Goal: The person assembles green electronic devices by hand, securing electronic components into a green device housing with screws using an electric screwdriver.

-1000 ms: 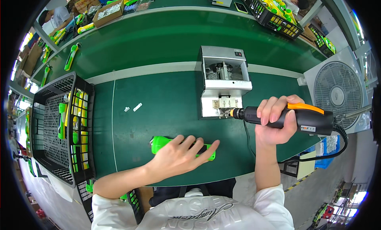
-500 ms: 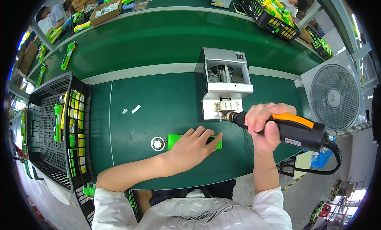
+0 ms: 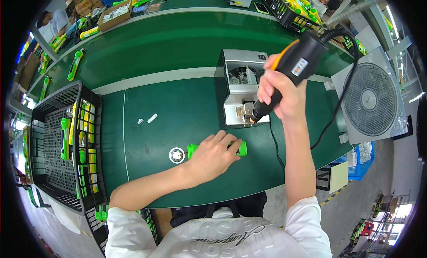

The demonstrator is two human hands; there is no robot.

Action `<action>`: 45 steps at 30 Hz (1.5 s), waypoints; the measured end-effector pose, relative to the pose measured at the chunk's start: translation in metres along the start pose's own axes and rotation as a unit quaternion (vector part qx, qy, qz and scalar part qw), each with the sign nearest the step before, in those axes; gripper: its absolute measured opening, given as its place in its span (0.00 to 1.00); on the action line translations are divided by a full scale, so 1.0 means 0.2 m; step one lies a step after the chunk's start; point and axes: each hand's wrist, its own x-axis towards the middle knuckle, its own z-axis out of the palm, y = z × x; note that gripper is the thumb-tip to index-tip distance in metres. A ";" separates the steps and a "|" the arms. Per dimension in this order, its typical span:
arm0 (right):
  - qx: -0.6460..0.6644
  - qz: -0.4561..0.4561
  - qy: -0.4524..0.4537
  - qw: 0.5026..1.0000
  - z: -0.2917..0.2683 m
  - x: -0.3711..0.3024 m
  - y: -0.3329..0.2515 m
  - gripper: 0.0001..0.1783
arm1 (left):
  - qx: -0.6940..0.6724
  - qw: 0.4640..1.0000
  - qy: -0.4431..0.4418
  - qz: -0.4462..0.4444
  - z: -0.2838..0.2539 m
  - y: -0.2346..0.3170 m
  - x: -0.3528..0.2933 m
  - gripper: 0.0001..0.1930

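Gripping a black power screwdriver [image 3: 291, 60] with an orange strip, the person's right hand [image 3: 284, 91] has its fingers wrapped firmly round the handle, the tool slanting with its tip toward seven o'clock and its back end toward one. The tip is at the front ledge of a grey machine [image 3: 244, 92]; whether it touches there cannot be told. At seven o'clock from the machine, the left hand [image 3: 212, 153] lies palm down over a green flashlight [image 3: 192, 150] on the green table [image 3: 147, 97], fingers bent across it; the thumb is hidden, so how closely it grips cannot be told. The flashlight lies lengthwise, its ends showing at nine and three o'clock of the hand. Just beyond its nine o'clock end is a round white part [image 3: 177, 155]. Two small white pieces [image 3: 152, 118] are at ten o'clock from the left hand. At nine o'clock, farther off, is a black crate [image 3: 55, 146] with yellow and green flashlights. A fan [image 3: 368, 100] is at three o'clock from the right hand.
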 end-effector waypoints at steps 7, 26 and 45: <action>0.033 -0.033 -0.009 0.999 -0.05 -0.24 0.05 0.14 | 0.008 1.000 0.013 -0.026 -0.01 -0.01 0.03 0.20; 0.092 -0.143 -0.041 0.985 -0.26 -0.42 0.06 0.16 | 0.027 0.999 -0.024 -0.041 -0.03 0.04 0.05 0.21; 0.107 -0.111 -0.023 0.988 -0.13 -0.42 0.15 0.18 | -0.012 0.998 -0.015 -0.061 -0.04 -0.01 0.06 0.21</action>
